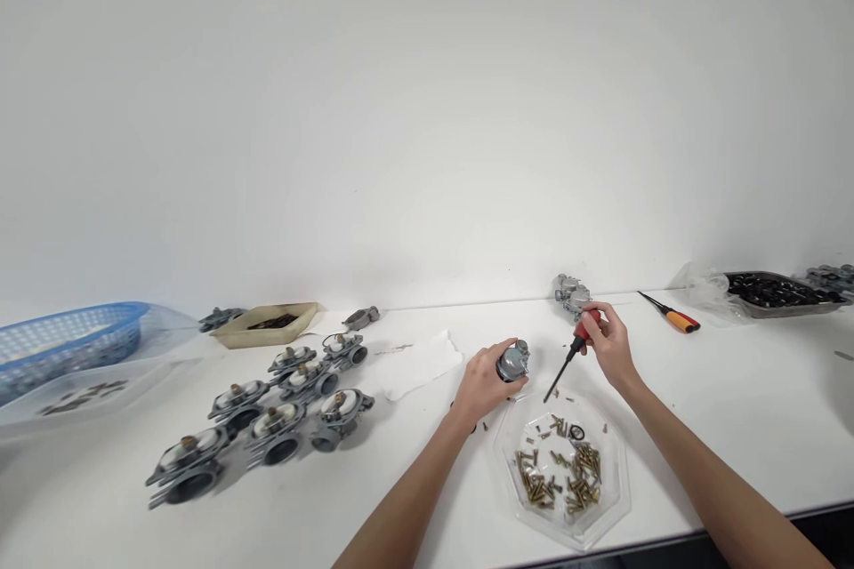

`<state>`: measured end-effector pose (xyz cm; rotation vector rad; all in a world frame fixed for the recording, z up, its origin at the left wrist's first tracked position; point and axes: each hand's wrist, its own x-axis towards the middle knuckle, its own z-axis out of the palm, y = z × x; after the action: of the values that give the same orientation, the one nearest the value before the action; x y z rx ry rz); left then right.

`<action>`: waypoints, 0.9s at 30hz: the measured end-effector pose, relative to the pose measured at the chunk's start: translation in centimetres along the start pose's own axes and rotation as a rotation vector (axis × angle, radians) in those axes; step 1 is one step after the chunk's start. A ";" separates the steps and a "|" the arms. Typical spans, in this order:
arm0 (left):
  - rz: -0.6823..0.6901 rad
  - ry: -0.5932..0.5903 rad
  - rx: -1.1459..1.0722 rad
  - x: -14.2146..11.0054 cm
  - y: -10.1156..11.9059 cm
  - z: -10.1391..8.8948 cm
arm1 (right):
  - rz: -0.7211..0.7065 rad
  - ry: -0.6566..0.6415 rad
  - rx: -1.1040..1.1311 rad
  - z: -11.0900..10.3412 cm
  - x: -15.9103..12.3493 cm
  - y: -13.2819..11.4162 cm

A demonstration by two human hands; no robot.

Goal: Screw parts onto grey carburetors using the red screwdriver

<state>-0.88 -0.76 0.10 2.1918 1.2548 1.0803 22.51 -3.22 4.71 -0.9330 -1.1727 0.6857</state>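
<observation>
Head view, centre of the frame: left hand closed around a grey carburetor body, held clear of the white table, rounded end angled up and right, apparently steadied within reach of the tool. Right hand gripping a red-handled screwdriver, long axis slanting down to the lower left, tip just beside the carburetor body. Directly below, a clear octagonal plastic dish of brass screws, seemingly placed for easy reach; further carburetors grouped at lower left.
</observation>
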 end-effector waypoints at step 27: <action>-0.045 0.023 -0.016 0.3 -0.5 -0.7 | -0.021 0.009 -0.024 0.4 0.1 1.1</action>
<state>-1.59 -0.32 0.34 2.1353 1.2944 1.0975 22.18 -2.49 3.87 -0.9416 -1.1836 0.6508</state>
